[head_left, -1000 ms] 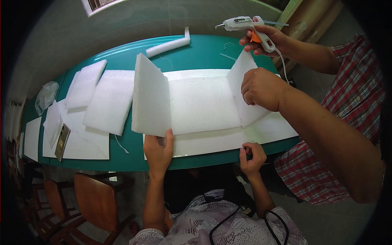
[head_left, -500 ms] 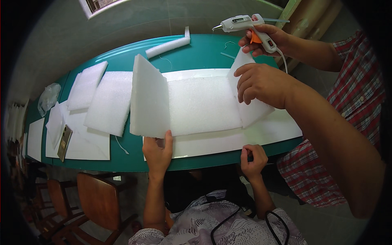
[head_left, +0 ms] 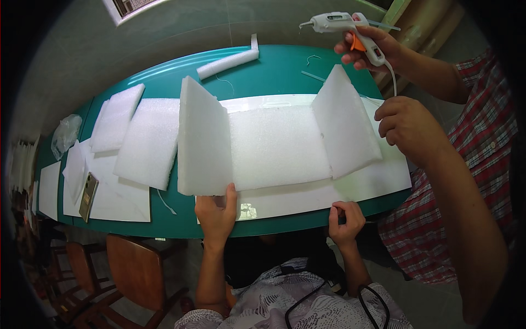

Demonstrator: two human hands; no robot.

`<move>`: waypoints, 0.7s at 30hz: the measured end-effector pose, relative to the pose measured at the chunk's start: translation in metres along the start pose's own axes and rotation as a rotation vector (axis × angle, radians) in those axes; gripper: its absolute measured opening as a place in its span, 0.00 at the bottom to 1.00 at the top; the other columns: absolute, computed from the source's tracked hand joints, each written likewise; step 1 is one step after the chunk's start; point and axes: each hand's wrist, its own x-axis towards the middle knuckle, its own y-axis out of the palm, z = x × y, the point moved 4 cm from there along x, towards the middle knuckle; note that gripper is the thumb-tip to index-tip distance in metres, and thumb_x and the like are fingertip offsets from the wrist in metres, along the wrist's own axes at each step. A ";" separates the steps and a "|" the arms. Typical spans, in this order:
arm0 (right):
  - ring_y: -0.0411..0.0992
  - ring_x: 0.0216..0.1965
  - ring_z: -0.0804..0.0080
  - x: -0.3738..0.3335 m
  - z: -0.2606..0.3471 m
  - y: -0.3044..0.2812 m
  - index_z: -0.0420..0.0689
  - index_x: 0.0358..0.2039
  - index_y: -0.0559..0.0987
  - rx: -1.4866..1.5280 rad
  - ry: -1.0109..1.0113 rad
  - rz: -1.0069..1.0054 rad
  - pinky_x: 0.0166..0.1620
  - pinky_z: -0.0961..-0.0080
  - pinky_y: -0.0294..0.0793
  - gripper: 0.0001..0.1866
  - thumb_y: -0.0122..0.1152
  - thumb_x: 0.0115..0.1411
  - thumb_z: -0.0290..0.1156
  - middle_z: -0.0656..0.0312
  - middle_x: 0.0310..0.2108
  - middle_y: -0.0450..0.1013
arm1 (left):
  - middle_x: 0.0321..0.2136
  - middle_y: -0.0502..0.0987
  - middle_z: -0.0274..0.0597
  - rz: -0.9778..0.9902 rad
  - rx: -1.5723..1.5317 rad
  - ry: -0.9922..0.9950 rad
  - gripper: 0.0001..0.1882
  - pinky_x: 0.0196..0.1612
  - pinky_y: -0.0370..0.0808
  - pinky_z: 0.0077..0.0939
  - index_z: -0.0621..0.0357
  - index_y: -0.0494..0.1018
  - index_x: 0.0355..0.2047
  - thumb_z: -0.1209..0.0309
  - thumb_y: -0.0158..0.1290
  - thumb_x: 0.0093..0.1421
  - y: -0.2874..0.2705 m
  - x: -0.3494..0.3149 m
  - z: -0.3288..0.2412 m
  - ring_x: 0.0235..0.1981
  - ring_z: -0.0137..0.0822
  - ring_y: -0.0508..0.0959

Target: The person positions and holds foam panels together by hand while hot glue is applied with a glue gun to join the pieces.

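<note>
My left hand (head_left: pixel 218 215) grips the near bottom corner of a white foam panel (head_left: pixel 204 140), thumb showing beside it and other fingers hidden under or behind. That panel stands upright along the left end of a flat foam sheet (head_left: pixel 279 145). At the other end, a second foam panel (head_left: pixel 346 129) stands leaning outward. My right hand (head_left: pixel 346 219) rests at the table's near edge with its fingers curled in and nothing visible in them. Another person's hand holds a white glue gun (head_left: pixel 342 24) with an orange trigger. That person's other hand (head_left: pixel 413 129) hovers right of the leaning panel.
Beneath the foam lies a glossy white board (head_left: pixel 296 203) on the green table (head_left: pixel 285 66). Loose foam sheets (head_left: pixel 148 142), a phone (head_left: pixel 87 194) and a plastic bag (head_left: pixel 67 134) lie to the left. Foam strips (head_left: pixel 227 64) sit at the back. Wooden chairs (head_left: pixel 134 268) stand lower left.
The other person's near hand has left the right foam panel and moved right and down. The glue gun has shifted up and right. My hands keep their places.
</note>
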 end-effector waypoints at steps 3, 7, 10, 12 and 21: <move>0.66 0.18 0.67 0.003 0.000 -0.003 0.41 0.25 0.77 -0.009 -0.002 0.000 0.23 0.73 0.63 0.01 0.61 0.51 0.23 0.62 0.18 0.67 | 0.34 0.78 0.56 0.008 0.029 0.034 0.15 0.38 0.77 0.37 0.70 0.73 0.40 0.72 0.61 0.57 0.003 0.001 -0.005 0.34 0.48 0.80; 0.66 0.18 0.67 0.004 0.000 0.007 0.41 0.25 0.77 0.020 -0.022 0.012 0.23 0.73 0.63 0.01 0.61 0.50 0.22 0.62 0.18 0.68 | 0.37 0.77 0.53 0.036 0.051 -0.029 0.13 0.44 0.78 0.36 0.73 0.73 0.41 0.77 0.58 0.59 -0.002 -0.001 -0.001 0.39 0.43 0.80; 0.67 0.18 0.67 -0.005 -0.010 0.007 0.41 0.25 0.77 0.013 -0.018 0.012 0.23 0.73 0.64 0.01 0.61 0.50 0.22 0.62 0.18 0.68 | 0.37 0.77 0.53 0.033 0.052 -0.007 0.12 0.44 0.78 0.36 0.72 0.73 0.41 0.77 0.58 0.59 0.001 0.000 -0.001 0.38 0.43 0.80; 0.67 0.18 0.67 -0.007 -0.015 0.006 0.41 0.25 0.77 0.003 -0.016 0.005 0.23 0.73 0.64 0.01 0.61 0.50 0.22 0.62 0.18 0.68 | 0.37 0.78 0.53 0.039 0.049 0.001 0.12 0.44 0.78 0.36 0.72 0.73 0.41 0.77 0.58 0.59 0.005 0.001 0.000 0.38 0.43 0.80; 0.67 0.19 0.65 -0.008 -0.015 0.008 0.42 0.25 0.77 -0.010 -0.029 0.004 0.23 0.72 0.64 0.01 0.61 0.51 0.23 0.61 0.18 0.68 | 0.36 0.78 0.52 0.031 0.074 0.018 0.12 0.43 0.78 0.36 0.73 0.73 0.40 0.76 0.59 0.59 0.004 0.000 0.002 0.38 0.42 0.80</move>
